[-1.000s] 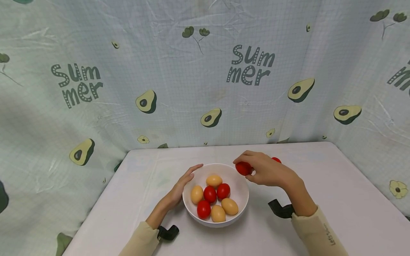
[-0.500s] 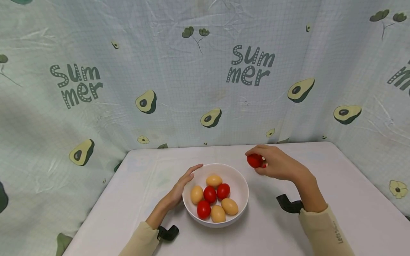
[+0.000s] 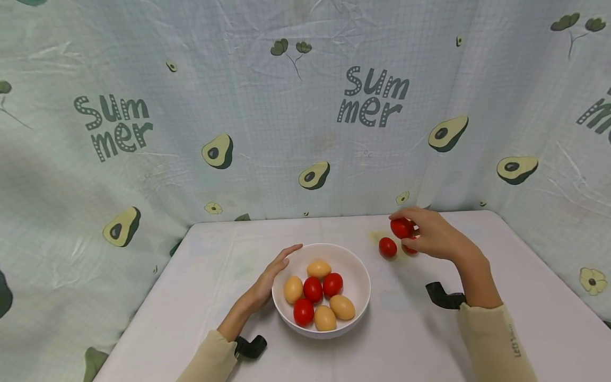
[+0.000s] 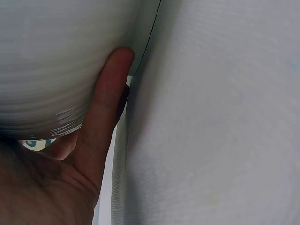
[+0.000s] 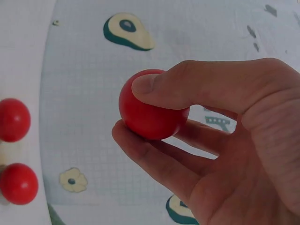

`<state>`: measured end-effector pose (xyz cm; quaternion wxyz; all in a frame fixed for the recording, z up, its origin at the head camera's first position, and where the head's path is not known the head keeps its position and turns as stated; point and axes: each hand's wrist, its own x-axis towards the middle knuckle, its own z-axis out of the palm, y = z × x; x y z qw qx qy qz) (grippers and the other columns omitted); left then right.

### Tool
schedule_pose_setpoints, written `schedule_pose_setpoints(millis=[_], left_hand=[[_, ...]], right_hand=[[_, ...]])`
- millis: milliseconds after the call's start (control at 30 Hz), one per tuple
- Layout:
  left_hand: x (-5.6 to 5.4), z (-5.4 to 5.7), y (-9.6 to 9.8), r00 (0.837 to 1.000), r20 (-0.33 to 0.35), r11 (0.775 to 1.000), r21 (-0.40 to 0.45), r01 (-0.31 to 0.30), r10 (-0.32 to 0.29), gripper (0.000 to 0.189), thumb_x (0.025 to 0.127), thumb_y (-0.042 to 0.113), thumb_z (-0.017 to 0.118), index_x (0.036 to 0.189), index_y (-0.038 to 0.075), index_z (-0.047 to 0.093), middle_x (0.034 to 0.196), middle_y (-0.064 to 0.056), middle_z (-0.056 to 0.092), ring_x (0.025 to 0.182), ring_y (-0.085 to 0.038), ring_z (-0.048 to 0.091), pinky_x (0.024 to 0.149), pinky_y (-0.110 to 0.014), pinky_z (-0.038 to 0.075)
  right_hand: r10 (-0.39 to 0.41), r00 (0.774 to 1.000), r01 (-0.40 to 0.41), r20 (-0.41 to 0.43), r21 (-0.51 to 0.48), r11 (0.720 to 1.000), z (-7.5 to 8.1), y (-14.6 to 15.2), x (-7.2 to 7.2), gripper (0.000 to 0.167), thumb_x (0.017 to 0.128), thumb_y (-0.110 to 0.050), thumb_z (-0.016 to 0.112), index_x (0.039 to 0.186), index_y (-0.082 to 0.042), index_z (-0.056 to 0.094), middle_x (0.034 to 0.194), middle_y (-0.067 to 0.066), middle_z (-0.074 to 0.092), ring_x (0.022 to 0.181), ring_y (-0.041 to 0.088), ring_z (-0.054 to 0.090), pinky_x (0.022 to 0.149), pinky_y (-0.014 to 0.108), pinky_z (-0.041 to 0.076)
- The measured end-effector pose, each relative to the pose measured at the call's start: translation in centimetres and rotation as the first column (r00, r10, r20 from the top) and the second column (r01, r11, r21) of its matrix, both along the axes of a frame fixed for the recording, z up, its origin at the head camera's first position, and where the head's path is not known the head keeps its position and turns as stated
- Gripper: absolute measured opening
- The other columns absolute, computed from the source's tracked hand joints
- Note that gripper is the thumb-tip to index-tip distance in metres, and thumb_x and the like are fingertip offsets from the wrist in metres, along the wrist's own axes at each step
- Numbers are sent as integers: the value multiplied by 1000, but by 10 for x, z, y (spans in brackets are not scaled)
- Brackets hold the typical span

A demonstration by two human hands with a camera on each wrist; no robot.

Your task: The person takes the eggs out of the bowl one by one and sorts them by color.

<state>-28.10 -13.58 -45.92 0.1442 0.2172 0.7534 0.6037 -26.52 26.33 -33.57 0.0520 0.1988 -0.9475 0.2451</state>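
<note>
My right hand [image 3: 436, 233] pinches a red egg [image 5: 150, 112] between thumb and fingers, above the back right of the table. Below it, one red egg [image 3: 387, 248] lies on the table; another red egg [image 3: 408, 247] sits partly behind the thumb. At the table's middle stands a white bowl [image 3: 357, 276] with several red and tan eggs in it, among them a tan egg [image 3: 319, 269]. Against the bowl's left side rests my left hand [image 3: 263, 284], its fingers stretched along the outer wall. The left wrist view has those fingers [image 4: 105, 98] lying straight beside the bowl.
A pale cloth with printed avocados [image 3: 314, 175] hangs behind the white table [image 3: 229, 254] and along its sides. A faint yellowish patch marks the table near the loose eggs. Black wrist mounts [image 3: 445, 296] stick out from both forearms.
My right hand has moved right and back with the red egg, away from the bowl. Two red eggs on the table have come into clearer view. The left hand and bowl stay put.
</note>
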Motion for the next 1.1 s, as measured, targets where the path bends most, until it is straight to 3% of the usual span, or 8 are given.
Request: schedule_pose_setpoints(millis=[733,1100], left_hand=[[-1,0,0,1000,8,1000,-5,-4,4,54,110,33,23,163,25,31,172,-4,24,161,-32,18,130,-59,11],[-2,0,0,1000,5,1000,2,14,-14,54,110,32,21,163,22,29,172,-5,23,161,-32,18,131,-58,11]], right_hand=[[-153,984,157,89,-44,987,-26,56,-17,53,91,-6,70,141,-1,53,135,29,58,119,49,54,92,60,59],[-228,967,233,110,-42,972,-51,78,-27,56,92,-3,65,145,3,48,139,34,52,120,52,50,96,66,54]])
